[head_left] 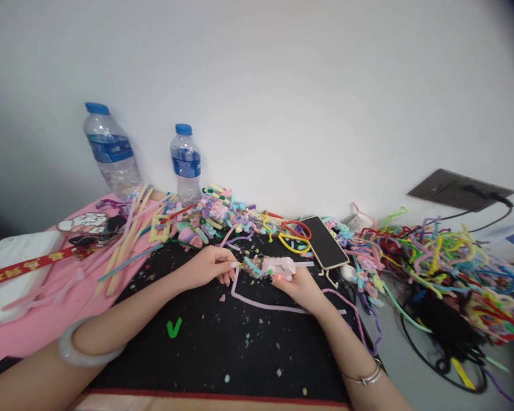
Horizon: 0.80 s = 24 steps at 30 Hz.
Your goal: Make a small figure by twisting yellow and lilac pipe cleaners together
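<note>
Holding the glue gun (277, 265) above the mat (257, 365) in the right grip (300, 286), curling snugly round it. Pinching finger and thumb together in the left grip (208, 267), also above the mat, on something too small to tell. Seeing a lilac stem (268, 307) lying across the mat, scissors (294, 237) and phone (324, 242) towards its far right, bottles (187, 164) beyond its far left.

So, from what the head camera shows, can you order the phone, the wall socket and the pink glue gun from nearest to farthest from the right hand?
1. Pink glue gun: held in the right hand itself.
2. Phone: just beyond that hand, lying flat.
3. Wall socket: far off to the right, on the wall.
</note>
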Tool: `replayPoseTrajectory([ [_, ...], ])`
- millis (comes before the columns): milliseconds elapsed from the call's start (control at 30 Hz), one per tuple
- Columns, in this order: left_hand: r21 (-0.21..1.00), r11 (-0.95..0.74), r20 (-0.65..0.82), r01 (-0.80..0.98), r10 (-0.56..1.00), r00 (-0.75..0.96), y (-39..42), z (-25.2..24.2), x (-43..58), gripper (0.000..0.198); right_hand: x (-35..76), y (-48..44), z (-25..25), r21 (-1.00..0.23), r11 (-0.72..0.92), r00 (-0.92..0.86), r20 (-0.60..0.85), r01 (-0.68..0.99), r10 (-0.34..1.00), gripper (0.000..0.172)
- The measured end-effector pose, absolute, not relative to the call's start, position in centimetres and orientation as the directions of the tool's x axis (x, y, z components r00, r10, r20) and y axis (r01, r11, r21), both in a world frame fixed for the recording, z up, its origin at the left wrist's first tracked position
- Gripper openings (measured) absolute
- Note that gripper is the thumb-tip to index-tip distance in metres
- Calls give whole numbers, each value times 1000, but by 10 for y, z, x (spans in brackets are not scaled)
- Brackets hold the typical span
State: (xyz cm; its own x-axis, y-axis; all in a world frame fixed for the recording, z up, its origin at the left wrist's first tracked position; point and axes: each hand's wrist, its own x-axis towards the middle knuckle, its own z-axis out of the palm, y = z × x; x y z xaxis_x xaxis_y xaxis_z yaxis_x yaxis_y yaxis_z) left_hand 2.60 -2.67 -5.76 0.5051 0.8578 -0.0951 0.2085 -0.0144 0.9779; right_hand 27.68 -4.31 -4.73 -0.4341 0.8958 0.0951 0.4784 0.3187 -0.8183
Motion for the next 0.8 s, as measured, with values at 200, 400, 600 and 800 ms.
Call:
replayPoseTrajectory([
  [200, 978, -20, -90, 206, 855, 512, -27, -57, 25, 22, 277, -43, -48, -804, 316, -418, 93, 503, 904, 25],
  [400, 979, -23, -86, 201, 853, 515, -27, -57, 25, 21, 277, -43, -47, -802, 315, -417, 92, 507, 904, 24],
  [600, 977, -21, -95, 214, 852, 514, -27, -56, 26, 21, 277, -42, -47, -805, 342, -425, 124, 485, 897, 26],
  [800, 976, -21, -96, 217, 851, 517, -28, -55, 26, 22, 277, -42, -46, -780, 365, -423, 143, 508, 895, 26],
])
